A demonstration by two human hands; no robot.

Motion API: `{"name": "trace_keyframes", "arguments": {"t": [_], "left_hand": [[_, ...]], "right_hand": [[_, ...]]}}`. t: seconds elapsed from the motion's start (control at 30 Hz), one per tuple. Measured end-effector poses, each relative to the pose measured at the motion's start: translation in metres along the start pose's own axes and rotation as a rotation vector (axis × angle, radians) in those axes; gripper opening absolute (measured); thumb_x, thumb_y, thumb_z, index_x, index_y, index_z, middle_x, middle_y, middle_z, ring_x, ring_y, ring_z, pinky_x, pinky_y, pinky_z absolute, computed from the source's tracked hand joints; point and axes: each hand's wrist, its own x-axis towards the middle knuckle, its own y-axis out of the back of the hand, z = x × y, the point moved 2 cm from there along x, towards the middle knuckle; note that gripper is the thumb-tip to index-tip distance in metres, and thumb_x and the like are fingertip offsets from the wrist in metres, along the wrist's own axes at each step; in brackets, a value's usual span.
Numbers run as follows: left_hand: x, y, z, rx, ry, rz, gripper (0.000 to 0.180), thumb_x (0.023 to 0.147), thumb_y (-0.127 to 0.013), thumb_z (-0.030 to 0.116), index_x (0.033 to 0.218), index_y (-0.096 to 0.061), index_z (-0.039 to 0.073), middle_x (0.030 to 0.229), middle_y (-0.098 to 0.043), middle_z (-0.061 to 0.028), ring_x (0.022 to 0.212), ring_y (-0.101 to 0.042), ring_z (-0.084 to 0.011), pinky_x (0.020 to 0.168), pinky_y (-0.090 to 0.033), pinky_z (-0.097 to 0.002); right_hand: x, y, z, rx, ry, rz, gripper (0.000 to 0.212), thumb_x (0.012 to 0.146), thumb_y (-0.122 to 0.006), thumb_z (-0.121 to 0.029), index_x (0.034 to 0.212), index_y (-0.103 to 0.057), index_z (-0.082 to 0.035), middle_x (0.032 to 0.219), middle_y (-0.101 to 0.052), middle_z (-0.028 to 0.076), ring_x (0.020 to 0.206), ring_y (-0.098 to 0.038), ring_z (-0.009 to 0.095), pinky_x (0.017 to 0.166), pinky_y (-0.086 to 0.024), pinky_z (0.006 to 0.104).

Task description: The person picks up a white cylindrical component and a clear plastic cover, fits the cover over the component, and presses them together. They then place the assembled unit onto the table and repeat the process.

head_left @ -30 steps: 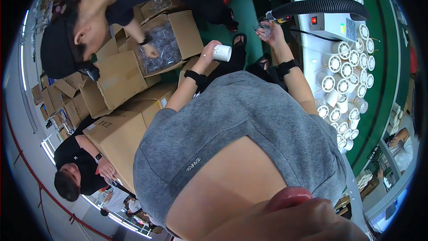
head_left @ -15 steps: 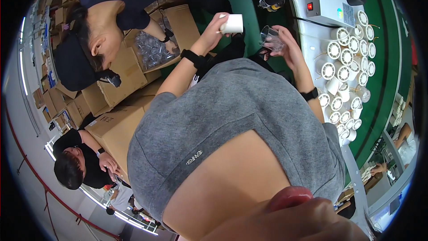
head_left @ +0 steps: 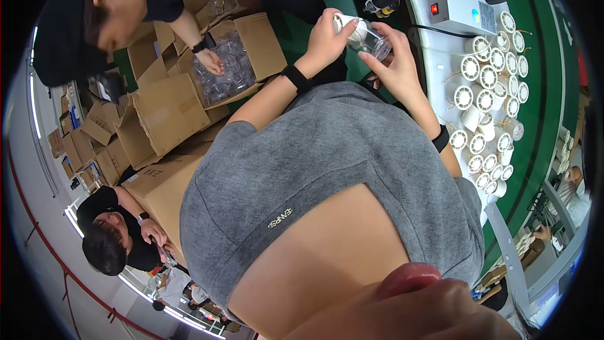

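White cylinder: lay between both hands, pinched by the left hand, one end at or inside a clear cup the right hand gripped. Step seemed fitting-together; next move likely called for straight alignment.

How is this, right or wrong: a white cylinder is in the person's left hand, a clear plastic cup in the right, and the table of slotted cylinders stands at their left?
Only the side is wrong: the head view shows the table with the slotted cylinders at the person's right. The left hand does hold a white cylinder, the right hand a clear plastic cup.
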Motion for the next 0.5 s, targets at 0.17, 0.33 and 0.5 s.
{"name": "trace_keyframes", "arguments": {"t": [0.17,0.33,0.5], "left_hand": [[-0.004,0.011,0.014,-0.330,0.100,-0.096,0.026,0.079,-0.050,0.027,0.090,-0.045,0.003,0.076,-0.052,-0.0073,0.062,-0.051,-0.0118,0.051,-0.039,-0.0222],[-0.009,0.023,0.022,-0.569,0.178,-0.242,0.019,0.083,-0.042,0.023,0.092,-0.045,0.007,0.074,-0.049,-0.0020,0.058,-0.045,-0.0047,0.046,-0.034,-0.0171],[-0.010,0.028,0.033,-0.648,0.155,-0.309,0.020,0.085,-0.036,0.023,0.095,-0.045,0.009,0.071,-0.048,-0.0007,0.056,-0.043,-0.0042,0.045,-0.033,-0.0172]], "right_hand": [[0.009,0.005,0.020,0.091,-0.159,-0.006,0.047,0.074,-0.059,-0.015,0.115,-0.038,-0.005,0.106,-0.045,0.011,0.074,-0.054,0.013,0.055,-0.046,0.0204],[0.014,0.009,0.011,0.752,-0.540,-0.268,0.046,0.078,-0.054,-0.019,0.118,-0.035,-0.005,0.104,-0.048,0.013,0.073,-0.055,0.016,0.052,-0.048,0.0215],[0.007,0.005,-0.008,0.829,-0.436,-0.332,0.044,0.081,-0.047,-0.021,0.119,-0.033,-0.004,0.100,-0.051,0.012,0.071,-0.056,0.017,0.051,-0.047,0.0209]]}}
